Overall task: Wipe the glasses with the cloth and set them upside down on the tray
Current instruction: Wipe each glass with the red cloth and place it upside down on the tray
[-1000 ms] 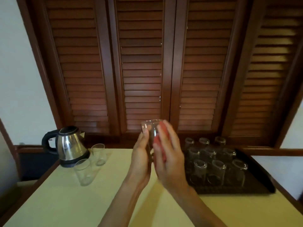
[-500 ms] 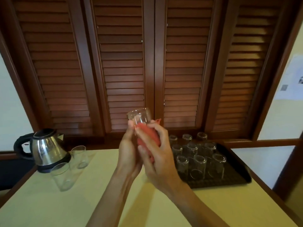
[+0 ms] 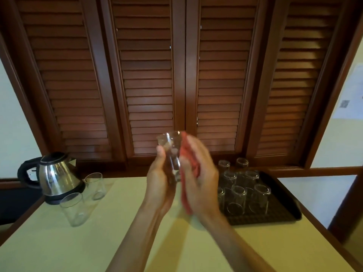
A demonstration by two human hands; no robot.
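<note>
We see a red cloth, clear glasses, a black grid-patterned tray, a pale yellow table, a silver-and-black kettle and brown slatted shutters.

Head-height view, forward-down over table.

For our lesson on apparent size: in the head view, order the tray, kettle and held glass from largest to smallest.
1. tray
2. kettle
3. held glass, though it sits nearer the camera, so its true size against the kettle is unsure.

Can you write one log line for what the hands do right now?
left hand holds glass | right hand wipes with cloth | tray waiting
</note>
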